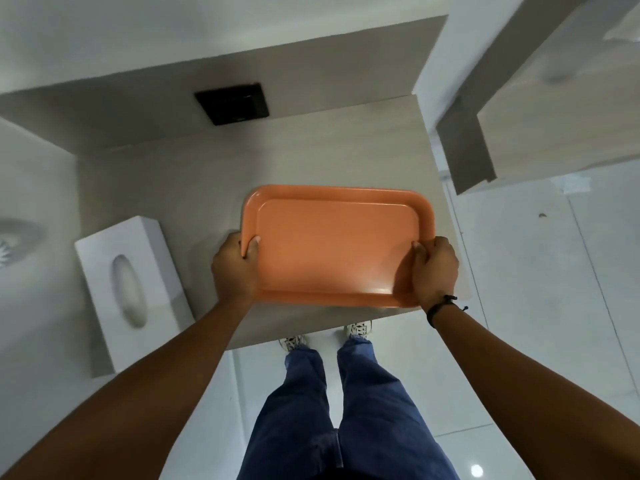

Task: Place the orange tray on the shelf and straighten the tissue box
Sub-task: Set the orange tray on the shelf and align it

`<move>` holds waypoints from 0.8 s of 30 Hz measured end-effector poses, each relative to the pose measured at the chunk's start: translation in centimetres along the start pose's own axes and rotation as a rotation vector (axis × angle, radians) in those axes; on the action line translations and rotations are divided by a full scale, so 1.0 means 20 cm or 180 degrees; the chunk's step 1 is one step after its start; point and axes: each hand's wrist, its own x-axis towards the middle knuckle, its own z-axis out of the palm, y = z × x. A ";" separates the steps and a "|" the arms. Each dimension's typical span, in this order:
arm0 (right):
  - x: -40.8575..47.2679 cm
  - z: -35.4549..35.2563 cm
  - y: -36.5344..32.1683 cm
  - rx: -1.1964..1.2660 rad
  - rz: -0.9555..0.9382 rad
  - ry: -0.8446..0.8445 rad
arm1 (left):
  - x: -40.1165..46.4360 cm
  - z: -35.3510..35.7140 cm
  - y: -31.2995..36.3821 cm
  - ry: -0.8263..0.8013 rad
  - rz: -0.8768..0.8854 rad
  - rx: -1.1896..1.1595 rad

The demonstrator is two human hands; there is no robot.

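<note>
An orange tray (336, 247) lies flat over the right part of a pale wood shelf (194, 181); I cannot tell if it rests on the surface. My left hand (235, 268) grips the tray's left edge, thumb over the rim. My right hand (434, 271), with a black band at the wrist, grips the right front corner. A white tissue box (130, 289) with an oval slot stands at the shelf's left front, turned at a slant to the shelf edge and apart from the tray.
A black square plate (232, 102) sits on the shelf's back panel. A second wood unit (540, 109) stands to the right across a gap. A white wall closes the left side. My legs and shoes are on the glossy white floor (540, 306) below the shelf edge.
</note>
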 end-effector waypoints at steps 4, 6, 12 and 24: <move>0.03 0.07 -0.12 -0.0136 -0.0249 -0.0172 | -0.04 -0.07 -0.10 0.0168 -0.0260 -0.0042; 0.05 0.10 -0.17 -0.0201 -0.0368 -0.0258 | -0.05 -0.10 -0.15 0.0186 -0.0369 -0.0024; 0.04 0.16 -0.23 -0.0193 -0.0468 -0.0317 | -0.06 -0.13 -0.26 0.0271 -0.0395 -0.0118; -0.13 0.10 -0.15 -0.1118 -0.1729 0.0206 | -0.20 -0.11 -0.24 0.0495 0.0351 0.0955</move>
